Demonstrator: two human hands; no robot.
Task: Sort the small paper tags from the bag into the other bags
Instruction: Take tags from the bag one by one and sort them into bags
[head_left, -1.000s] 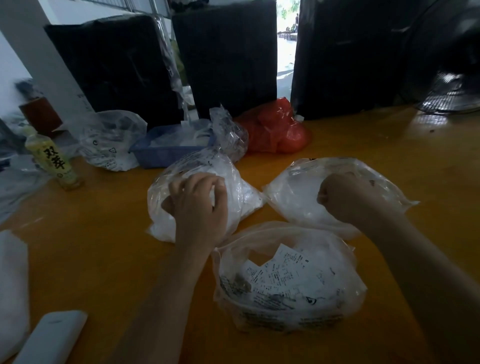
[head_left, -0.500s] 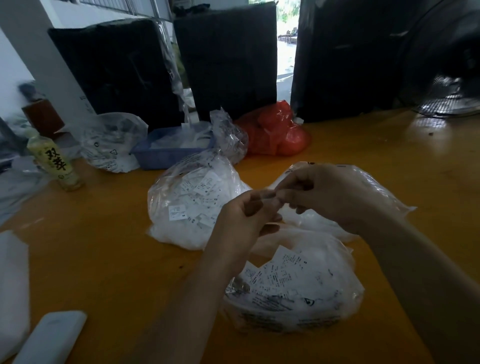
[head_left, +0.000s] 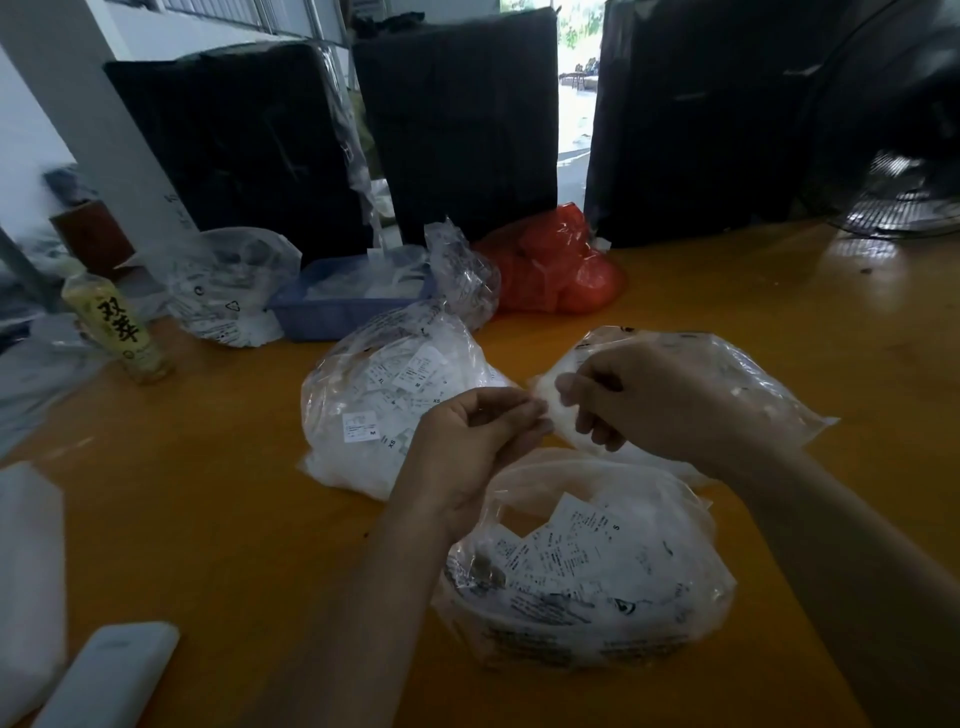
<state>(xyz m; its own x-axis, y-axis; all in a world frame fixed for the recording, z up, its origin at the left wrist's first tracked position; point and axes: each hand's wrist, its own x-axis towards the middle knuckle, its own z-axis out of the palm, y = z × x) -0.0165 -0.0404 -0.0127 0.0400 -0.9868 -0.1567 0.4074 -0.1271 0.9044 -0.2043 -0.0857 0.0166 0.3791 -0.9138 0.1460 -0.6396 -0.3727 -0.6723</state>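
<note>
Three clear plastic bags of small white paper tags lie on the orange table: a left bag (head_left: 384, 410), a right bag (head_left: 758, 384) and a near bag (head_left: 587, 577) with printed tags showing. My left hand (head_left: 467, 447) and my right hand (head_left: 649, 400) are raised close together above the gap between the bags. The fingertips of both are curled and nearly meet. They seem to pinch small paper tags (head_left: 545, 413) between them, though the tags are mostly hidden by the fingers.
At the back stand a blue tray (head_left: 332, 312), a red bag (head_left: 561, 265), another clear bag (head_left: 234, 291) and black wrapped bales (head_left: 457, 119). A yellow bottle (head_left: 117, 327) stands far left. A white flat object (head_left: 104, 675) lies near left; a fan (head_left: 904, 197) is at the right.
A second ago my left hand was on the left bag and my right on the right bag. Both lifted and met in the middle; the fingertips have since drawn slightly apart.
</note>
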